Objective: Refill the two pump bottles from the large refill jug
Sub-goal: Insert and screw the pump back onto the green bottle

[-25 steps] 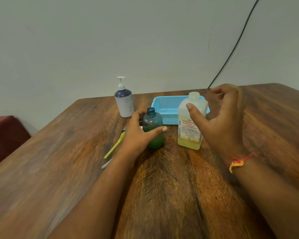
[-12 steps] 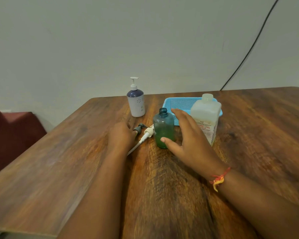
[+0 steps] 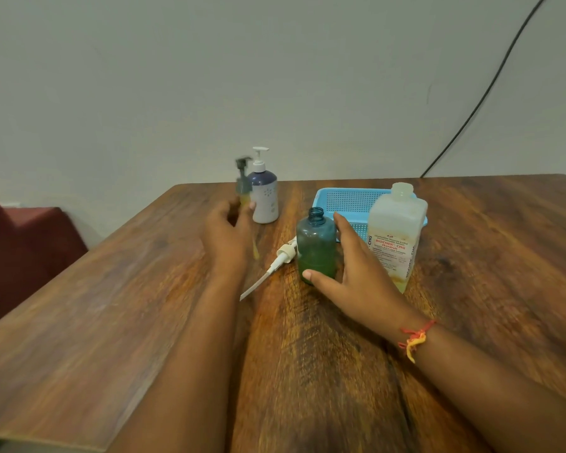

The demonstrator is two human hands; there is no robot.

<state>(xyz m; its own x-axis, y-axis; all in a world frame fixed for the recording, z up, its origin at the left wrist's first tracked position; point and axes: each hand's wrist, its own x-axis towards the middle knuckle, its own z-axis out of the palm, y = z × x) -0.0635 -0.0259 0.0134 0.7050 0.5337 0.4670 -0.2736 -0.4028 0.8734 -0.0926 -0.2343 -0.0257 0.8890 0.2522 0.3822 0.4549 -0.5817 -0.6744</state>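
**A:** At the table's middle, what did our right hand (image 3: 350, 276) have?

**B:** It grasped the squat translucent green plastic bottle (image 3: 316, 246), thumb across the low front, fingers round the far side. The bottle stood upright on the wood, neck uncapped, green liquid in its lower part.

**A:** And our left hand (image 3: 229, 233)?

**B:** Up off the table to the left, it held the stem of a grey plastic pump head (image 3: 243, 173), upright, with a yellowish dip tube hanging below the hand. Blur smeared it, so we could not tell exactly how the fingers lay.

**A:** What lay between the hands?

**B:** A white plastic pump (image 3: 283, 256) with a long dip tube, flat on the wooden table (image 3: 144, 305), its collar just beside the green bottle's left side.

**A:** Where was the jug?

**B:** The large translucent white refill jug (image 3: 396, 233) stood just right of our right hand, printed label toward us, a little yellow liquid at the bottom. Behind it sat a light-blue perforated plastic basket (image 3: 347, 201).

**A:** The second bottle?

**B:** The white bottle (image 3: 264, 197) with a navy shoulder and white pump stood upright near the far edge, just beyond our left hand.

**A:** Anything else?

**B:** A red-and-yellow thread (image 3: 415, 338) round our right wrist.
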